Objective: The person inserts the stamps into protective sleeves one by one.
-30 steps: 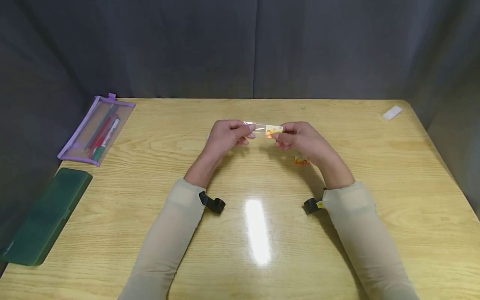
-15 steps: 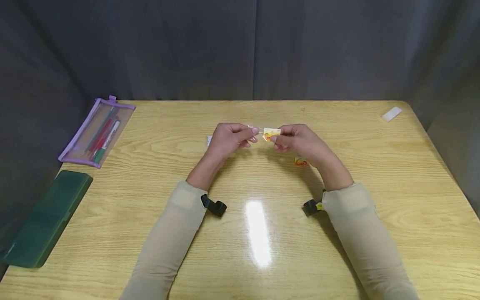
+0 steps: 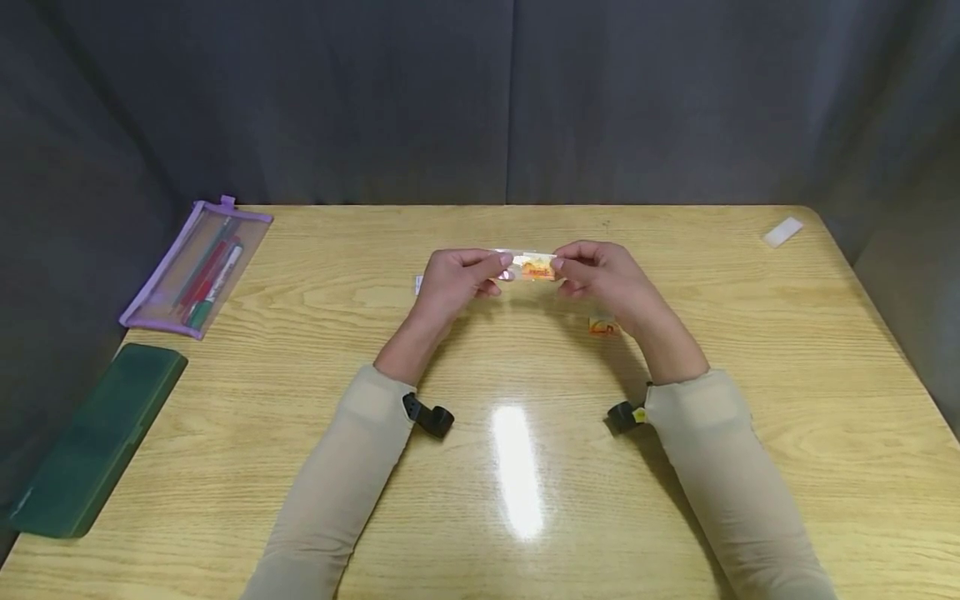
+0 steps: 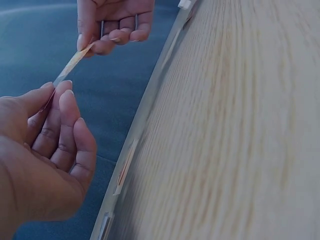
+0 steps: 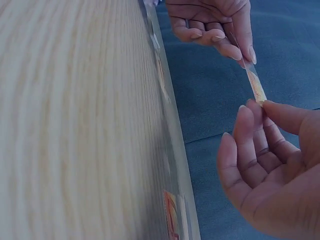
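Observation:
A small clear plastic wrapper with an orange-and-yellow printed part (image 3: 537, 267) is stretched flat between both hands, above the table. My left hand (image 3: 454, 275) pinches its clear left end between thumb and fingers. At the printed right end, my right hand (image 3: 603, 273) holds the edge between thumb and forefinger. Both wrist views show the strip edge-on, the printed part (image 5: 256, 87) lying between the two sets of fingertips. Below the right hand, a small orange printed piece (image 3: 603, 326) lies on the table. A small white piece (image 3: 418, 285) is partly hidden by the left hand.
A purple-edged mesh pouch (image 3: 161, 292) with pens lies at the left back of the wooden table (image 3: 750, 467). In front of it is a green case (image 3: 101, 442). A white block (image 3: 783, 232) lies at the far right. Dark curtains (image 3: 375, 100) surround the table.
The clear end, bunched at the left fingers half a second ago, is now spread flat. The printed side faces up more fully, and the right fingers have shifted to its right edge.

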Demonstrator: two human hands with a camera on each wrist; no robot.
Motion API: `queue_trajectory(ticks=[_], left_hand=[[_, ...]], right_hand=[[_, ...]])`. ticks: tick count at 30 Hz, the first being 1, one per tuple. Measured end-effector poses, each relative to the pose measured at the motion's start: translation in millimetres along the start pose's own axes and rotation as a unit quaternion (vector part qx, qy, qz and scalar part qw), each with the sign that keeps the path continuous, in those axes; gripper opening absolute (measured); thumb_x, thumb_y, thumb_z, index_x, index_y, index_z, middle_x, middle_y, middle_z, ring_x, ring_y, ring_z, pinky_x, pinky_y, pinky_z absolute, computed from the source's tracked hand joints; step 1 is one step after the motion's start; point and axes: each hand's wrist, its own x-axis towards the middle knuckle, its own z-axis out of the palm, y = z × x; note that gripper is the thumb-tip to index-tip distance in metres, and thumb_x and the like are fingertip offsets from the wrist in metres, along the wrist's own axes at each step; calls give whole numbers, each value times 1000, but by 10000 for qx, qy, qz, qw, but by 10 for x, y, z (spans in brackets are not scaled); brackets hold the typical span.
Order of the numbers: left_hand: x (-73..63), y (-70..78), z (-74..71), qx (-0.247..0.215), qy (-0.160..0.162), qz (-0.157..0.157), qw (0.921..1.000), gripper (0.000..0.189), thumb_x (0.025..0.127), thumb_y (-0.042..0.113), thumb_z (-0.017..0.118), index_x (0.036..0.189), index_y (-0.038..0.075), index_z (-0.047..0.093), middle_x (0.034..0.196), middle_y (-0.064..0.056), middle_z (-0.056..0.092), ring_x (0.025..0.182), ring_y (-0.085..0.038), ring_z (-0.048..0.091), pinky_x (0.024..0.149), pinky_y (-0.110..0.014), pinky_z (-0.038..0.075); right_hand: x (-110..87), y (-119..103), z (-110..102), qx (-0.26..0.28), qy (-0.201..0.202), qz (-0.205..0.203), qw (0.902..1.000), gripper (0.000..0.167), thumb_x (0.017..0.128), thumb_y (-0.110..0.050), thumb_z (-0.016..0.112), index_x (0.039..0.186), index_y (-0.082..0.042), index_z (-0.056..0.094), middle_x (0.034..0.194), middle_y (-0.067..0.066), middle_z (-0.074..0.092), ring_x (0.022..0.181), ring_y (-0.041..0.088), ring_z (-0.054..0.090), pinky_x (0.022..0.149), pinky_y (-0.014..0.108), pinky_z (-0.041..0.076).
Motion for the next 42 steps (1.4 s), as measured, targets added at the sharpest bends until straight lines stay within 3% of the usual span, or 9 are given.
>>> queue_trajectory(ticks=[7,14,19,24,31,42], left_hand=[[-16,14,39,-67,-9,9,10000,28,92,23,77,109,0,78,106,-25,75,59,-8,66,69,-30,61],[-33,7,60,83,19,-18,10000,29,92,25,77,110,2,78,100,-11,76,64,-13,69,76,-38,61],[-37,7,60,91,-7,-44,9999,30,92,28,77,109,3,78,96,-7,74,61,-9,67,74,-35,61],[-29,15,55,100,-7,-33,9999,29,93,27,76,109,3,78,87,-5,75,61,-10,67,73,-36,61],[-35,40,42,127,-60,-18,9999,30,93,28,76,110,3,78,89,-8,77,61,-10,67,72,-36,60],[-38,35,40,221,-232,-79,9995,32,93,29,76,110,3,78,101,-21,76,62,-8,66,68,-28,57]], right_hand=[[8,-1,36,138,143,-127,9997,25,103,-19,60,116,1,64,84,-11,69,79,9,65,84,30,57],[8,-8,107,39,296,-146,9994,29,102,-26,62,116,-1,66,88,-9,69,82,14,66,87,33,57],[16,-9,148,145,327,-216,9991,26,102,-26,63,114,-3,68,91,-6,69,91,26,67,88,34,57],[11,-5,110,40,326,-193,9993,30,103,-29,62,119,-5,68,94,-6,69,93,25,68,88,31,57],[-3,-20,61,121,117,-167,9997,34,102,-29,63,121,-1,68,94,-7,69,90,16,68,89,29,57],[11,-3,118,248,246,-158,9993,25,101,-25,65,113,-4,72,87,-7,71,93,26,68,89,35,57]])
